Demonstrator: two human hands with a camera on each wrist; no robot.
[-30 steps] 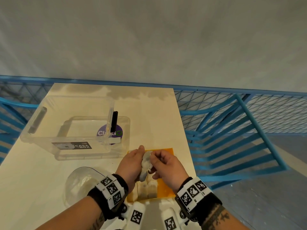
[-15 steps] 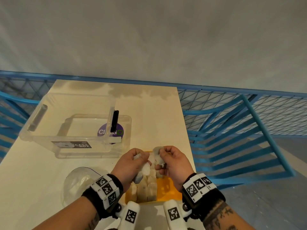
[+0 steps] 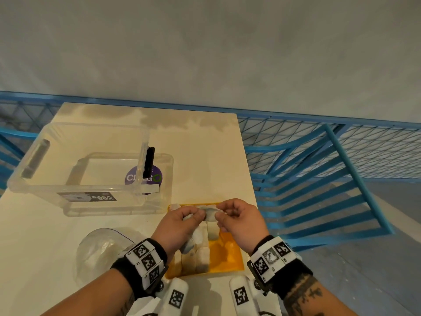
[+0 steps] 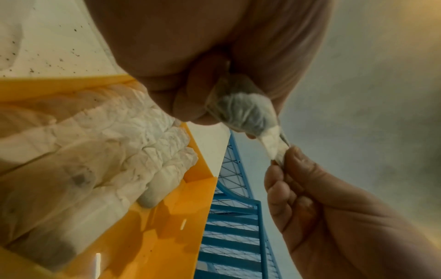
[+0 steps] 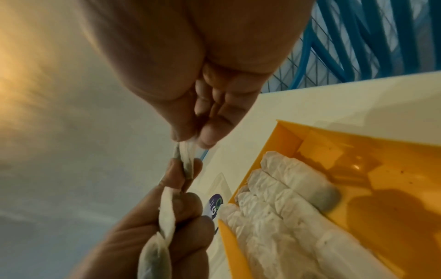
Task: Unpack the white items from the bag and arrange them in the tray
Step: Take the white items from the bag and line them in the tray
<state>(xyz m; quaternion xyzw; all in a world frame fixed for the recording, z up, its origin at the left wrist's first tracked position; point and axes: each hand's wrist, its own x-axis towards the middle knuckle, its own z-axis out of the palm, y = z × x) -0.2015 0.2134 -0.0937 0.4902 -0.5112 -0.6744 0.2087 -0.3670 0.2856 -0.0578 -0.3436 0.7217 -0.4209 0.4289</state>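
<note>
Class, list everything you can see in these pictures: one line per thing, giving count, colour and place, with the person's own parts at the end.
Table: one, cream, under everything.
Tray: one, yellow, near table edge, below the hands.
White items in tray: several, exact count unclear, white, packed in rows on the tray's left side.
Held white item: one, white-grey, above the tray, pinched between both hands.
Clear box: one, transparent with black latch, far left of table.
Lid: one, clear with purple sticker, under the box's right end.
Bag: one, clear plastic, left of the tray.
Railing: blue, beside and behind the table.
Wall: grey, behind.
Wrist bands: two, black with markers.
Left hand: grip on the item.
Right hand: grip on the item's other end.
</note>
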